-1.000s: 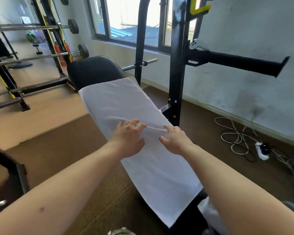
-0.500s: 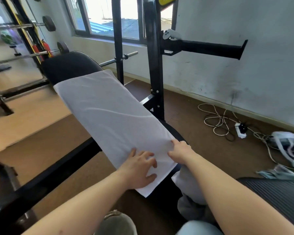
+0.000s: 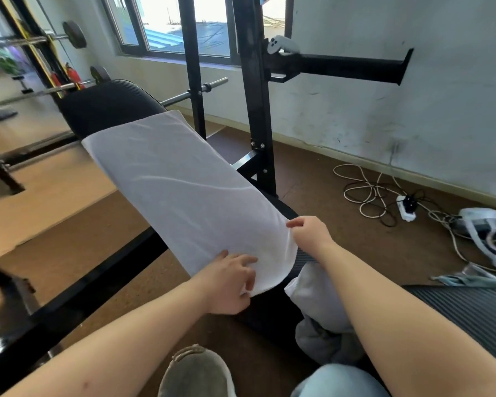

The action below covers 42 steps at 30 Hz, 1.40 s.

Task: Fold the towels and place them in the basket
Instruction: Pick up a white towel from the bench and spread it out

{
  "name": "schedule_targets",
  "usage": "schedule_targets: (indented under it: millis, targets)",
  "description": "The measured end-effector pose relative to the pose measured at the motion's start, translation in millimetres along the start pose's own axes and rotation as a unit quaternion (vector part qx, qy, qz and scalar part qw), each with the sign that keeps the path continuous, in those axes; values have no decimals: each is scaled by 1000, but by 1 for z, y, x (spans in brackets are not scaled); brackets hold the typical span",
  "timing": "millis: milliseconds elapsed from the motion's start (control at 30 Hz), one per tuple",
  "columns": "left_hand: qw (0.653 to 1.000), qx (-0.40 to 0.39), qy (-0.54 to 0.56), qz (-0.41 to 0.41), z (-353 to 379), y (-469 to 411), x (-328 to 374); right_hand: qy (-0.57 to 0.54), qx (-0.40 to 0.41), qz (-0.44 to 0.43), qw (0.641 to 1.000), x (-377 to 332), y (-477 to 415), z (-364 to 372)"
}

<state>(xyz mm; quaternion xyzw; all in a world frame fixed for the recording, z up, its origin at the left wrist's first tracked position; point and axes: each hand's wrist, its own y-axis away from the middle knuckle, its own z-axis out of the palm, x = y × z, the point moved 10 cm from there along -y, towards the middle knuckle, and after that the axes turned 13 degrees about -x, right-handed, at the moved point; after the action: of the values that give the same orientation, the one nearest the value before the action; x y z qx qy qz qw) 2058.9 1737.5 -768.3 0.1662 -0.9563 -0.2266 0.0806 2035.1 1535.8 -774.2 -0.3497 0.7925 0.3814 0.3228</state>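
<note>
We see white towel (image 3: 178, 184) spread flat along black bench (image 3: 106, 107), running 11 to 5 o'clock. Left hand (image 3: 226, 285) at its 6 o'clock end, fingers curled, gripping the near edge. Right hand (image 3: 309, 233) at its 4 o'clock corner, pinching the hem. Crumpled second towel (image 3: 312, 290) under right forearm.

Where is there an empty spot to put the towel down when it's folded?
The bare black bench pad beyond the white towel is free, and so is the brown floor left of the bench frame. It is crowded on the right: cables, a power strip and a towel pile by the near end.
</note>
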Motion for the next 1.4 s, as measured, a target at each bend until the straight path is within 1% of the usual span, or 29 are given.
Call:
schedule_targets:
  millis: [33, 100, 200, 300, 433, 533, 700, 833, 967, 1100, 1267, 1400]
  targets:
    - [998, 24, 59, 4, -9, 2, -8, -37, 4, -11, 999, -4, 0, -3]
    - [981, 68, 180, 2, -25, 5, -28, -105, 11, -35, 994, -14, 0, -6]
    - [939, 152, 306, -46, -46, 18, -69, -183, 21, -78, 980, -40, 4, -11]
    - [900, 221, 360, -103, -61, 39, -108, -212, 19, -109, 971, -67, 0, -11]
    - [840, 285, 432, -160, -65, 73, -162, -209, 34, -112, 971, -94, -16, -6]
    - [823, 311, 433, -196, -63, 95, -195, -153, 61, -132, 977, -119, -27, -2]
    - [784, 362, 454, -220, -66, 122, -240, -60, 116, -142, 981, -162, -46, 3]
    - [748, 404, 485, -205, -82, 129, -265, -120, 132, -139, 974, -188, -64, 6]
    - [718, 444, 500, -194, -100, 130, -294, -55, 163, -167, 971, -221, -90, 5]
    - [690, 492, 495, -194, -119, 131, -322, -29, 177, -195, 964, -255, -116, 7]
    - [667, 530, 469, -231, -132, 137, -365, -14, 186, -234, 954, -300, -146, 12]
    - [652, 556, 443, -262, -139, 143, -395, -2, 207, -244, 947, -336, -165, 21]
